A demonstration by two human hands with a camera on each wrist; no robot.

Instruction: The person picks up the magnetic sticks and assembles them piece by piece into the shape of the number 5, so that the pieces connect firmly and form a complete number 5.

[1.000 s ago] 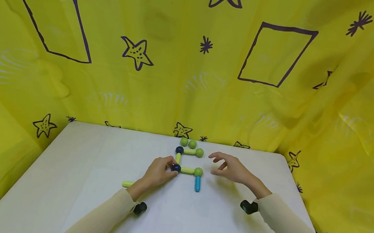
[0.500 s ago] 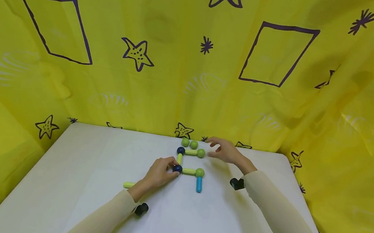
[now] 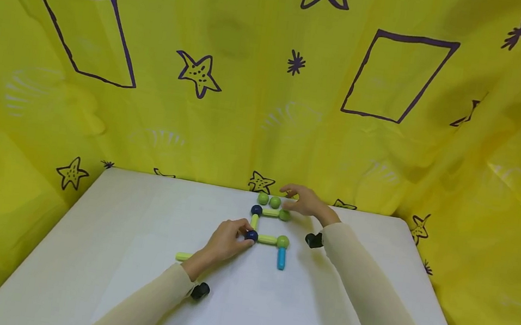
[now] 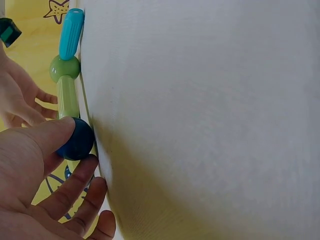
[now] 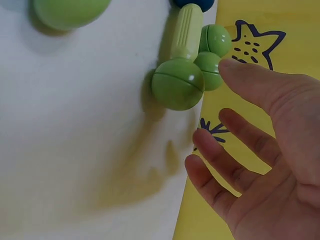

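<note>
My left hand (image 3: pixel 226 241) pinches the nearer dark blue ball (image 4: pixel 80 142) between thumb and fingers. A light green rod (image 3: pixel 267 240) runs from that ball to a green ball (image 3: pixel 283 241), and a blue rod (image 3: pixel 281 258) points from there toward me. Another light green rod (image 3: pixel 255 222) leads back to a second dark blue ball (image 3: pixel 257 210). From it a rod (image 5: pixel 186 32) reaches a far green ball (image 5: pixel 177 84). Beside that ball, my right hand (image 3: pixel 306 201) hovers with fingers spread and nothing held. Two loose green balls (image 3: pixel 263 198) sit just behind.
A separate light green rod (image 3: pixel 183 256) lies left of the left wrist, partly hidden by the arm. The white table (image 3: pixel 125 287) ends at a yellow patterned curtain (image 3: pixel 240 127) close behind the loose balls.
My right hand has moved back and left, from beside the structure to the far green balls. The left hand keeps its pinch on the dark blue ball. The head view has shifted slightly.
</note>
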